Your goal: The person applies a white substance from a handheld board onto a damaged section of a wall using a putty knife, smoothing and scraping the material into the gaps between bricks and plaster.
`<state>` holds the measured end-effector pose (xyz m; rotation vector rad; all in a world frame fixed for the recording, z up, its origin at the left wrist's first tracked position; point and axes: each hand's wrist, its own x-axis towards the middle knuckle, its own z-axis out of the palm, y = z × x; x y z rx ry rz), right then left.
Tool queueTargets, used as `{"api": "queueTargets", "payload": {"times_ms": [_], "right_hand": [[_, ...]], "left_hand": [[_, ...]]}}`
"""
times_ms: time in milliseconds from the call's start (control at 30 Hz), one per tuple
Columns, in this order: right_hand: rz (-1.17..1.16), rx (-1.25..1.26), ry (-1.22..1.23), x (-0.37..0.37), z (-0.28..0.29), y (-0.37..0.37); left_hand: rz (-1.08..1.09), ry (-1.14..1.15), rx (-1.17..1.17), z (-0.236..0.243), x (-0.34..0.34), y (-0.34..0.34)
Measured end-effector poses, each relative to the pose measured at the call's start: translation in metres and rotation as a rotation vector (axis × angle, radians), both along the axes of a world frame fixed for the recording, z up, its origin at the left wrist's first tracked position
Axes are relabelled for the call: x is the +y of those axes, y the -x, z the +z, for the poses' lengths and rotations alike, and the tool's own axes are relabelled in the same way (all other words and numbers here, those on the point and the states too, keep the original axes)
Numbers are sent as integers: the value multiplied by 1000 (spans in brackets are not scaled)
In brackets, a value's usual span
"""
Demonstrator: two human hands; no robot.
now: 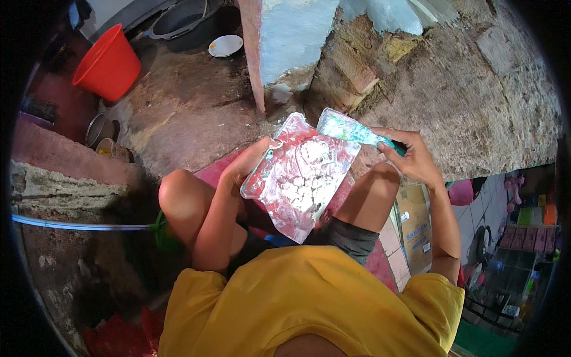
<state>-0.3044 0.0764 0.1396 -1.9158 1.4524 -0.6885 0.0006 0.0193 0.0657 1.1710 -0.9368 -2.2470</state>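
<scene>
Two bare hands work around one shallow red tray (295,229), held above the lap between two bent knees; the left hand (253,159) grips its left edge, thumb over the rim and the other fingers hidden beneath; the right hand (411,156) has its fingers closed around the turquoise handle of one scraper (350,128), whose single broad blade, coated in white, points left over the tray's far right corner, though I cannot tell whether it touches; two patches of thick white paste lie in the tray, one rounded heap (315,152) toward the far end and one spread of broken lumps (306,192) nearer the middle, with thin white smears over much of the red; one yellow shirt (303,297) fills the near side; beyond the tray stands one pillar (294,44) with pale blue paint and a ragged broken base; at the far left are one red bucket (110,66), one white plate (226,46) and one large dark basin (178,30); one cardboard box (414,229) stands beside the right forearm.
</scene>
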Motion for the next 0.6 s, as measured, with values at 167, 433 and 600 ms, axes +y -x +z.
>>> {"api": "queueTargets", "payload": {"times_ms": [167,433,600], "right_hand": [[91,182,20,2,-4,-11],[106,390,299,24,23,-15],[83,306,174,25,27,-18]], "left_hand": [[-21,-57,-5,-2,-2,-6],[14,-8,154,-11,-8,-5],[39,-36,206,-13,-9,-10]]}}
